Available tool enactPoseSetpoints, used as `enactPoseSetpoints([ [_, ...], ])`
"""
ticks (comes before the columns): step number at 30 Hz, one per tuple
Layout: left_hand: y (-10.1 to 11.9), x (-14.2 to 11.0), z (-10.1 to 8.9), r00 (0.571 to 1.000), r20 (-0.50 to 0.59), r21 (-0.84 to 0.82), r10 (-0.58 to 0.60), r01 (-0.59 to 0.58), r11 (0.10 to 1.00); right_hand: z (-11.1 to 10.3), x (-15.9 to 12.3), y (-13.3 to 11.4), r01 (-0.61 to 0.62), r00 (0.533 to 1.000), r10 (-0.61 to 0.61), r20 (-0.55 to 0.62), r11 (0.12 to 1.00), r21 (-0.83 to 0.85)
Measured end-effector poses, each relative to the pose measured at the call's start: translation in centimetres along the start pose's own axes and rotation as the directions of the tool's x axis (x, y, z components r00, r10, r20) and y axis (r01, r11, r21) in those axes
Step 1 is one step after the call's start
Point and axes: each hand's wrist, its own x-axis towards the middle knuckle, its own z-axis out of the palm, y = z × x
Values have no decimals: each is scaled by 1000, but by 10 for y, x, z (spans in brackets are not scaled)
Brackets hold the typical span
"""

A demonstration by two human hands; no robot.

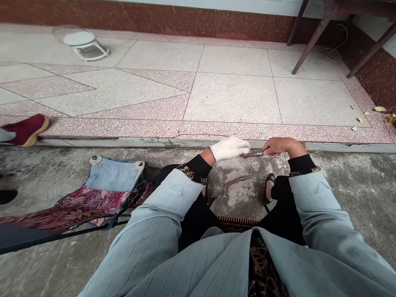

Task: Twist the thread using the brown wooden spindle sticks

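My left hand (pixel 230 148), in a white knitted glove, is held out over the edge of a low step. Its fingers are bunched together at the left end of a short brown stick-like tool (pixel 254 154); whether they grip it or something small is hidden. The bare right hand (pixel 282 147) is closed around the other end of this tool, where a grey band is wound about it. Below both hands, a bent brown wooden stick or handle (pixel 238 180) with a darker tip lies on the concrete between my feet.
A folding lounger (pixel 105 194) with patterned fabric stands to my left. Another person's red shoe (pixel 29 130) rests on the tiled step (pixel 235 99). Further back are a small white stool (pixel 85 43) and a wooden table leg (pixel 312 41). Yellowish scraps (pixel 360 119) lie at right.
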Motion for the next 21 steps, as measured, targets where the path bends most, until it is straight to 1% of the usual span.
enactPoseSetpoints([
  [2,0,0,-3,1000,14,-22,28,-27,999,7,1,-9,56,981,-55,184,998,4],
  [4,1,0,-6,999,27,-73,34,-32,997,11,0,-19,143,935,-154,319,988,59],
  [6,2,-1,-7,999,28,-151,22,-18,988,12,-4,-24,221,886,-267,379,962,160],
  [7,3,-1,-7,1000,19,-203,12,-8,979,12,-7,-25,251,873,-317,370,944,216],
  [8,3,-1,-6,1000,6,-265,-3,4,964,10,-11,-25,278,872,-361,331,921,274],
  [9,3,-1,-4,1000,-4,-337,-19,16,941,9,-15,-24,305,881,-398,254,891,337],
  [10,2,-1,-2,1000,-4,-417,-29,25,909,7,-18,-22,338,896,-422,139,850,404],
  [11,1,-1,0,999,6,-500,-34,32,866,5,-21,-19,378,905,-424,-9,797,471],
  [12,0,-1,2,999,16,-580,-33,36,814,3,-23,-17,425,901,-399,-170,736,526],
  [13,0,-1,4,999,22,-650,-28,36,759,2,-25,-14,473,881,-351,-317,677,564],
  [14,-1,-1,6,999,20,-702,-25,32,711,1,-25,-13,514,852,-295,-432,626,586],
  [15,0,0,7,1000,17,-735,-21,27,678,0,-24,-12,544,825,-243,-511,588,599],
  [17,2,0,7,1000,5,-751,-21,18,661,-2,-22,-11,564,797,-170,-580,554,612],
  [19,6,-1,6,1000,-5,-721,-9,3,693,-3,-19,-12,551,792,-120,-599,561,617],
  [21,10,-1,5,1000,-20,-678,-1,-12,735,-3,-17,-13,528,795,-87,-600,586,615],
])
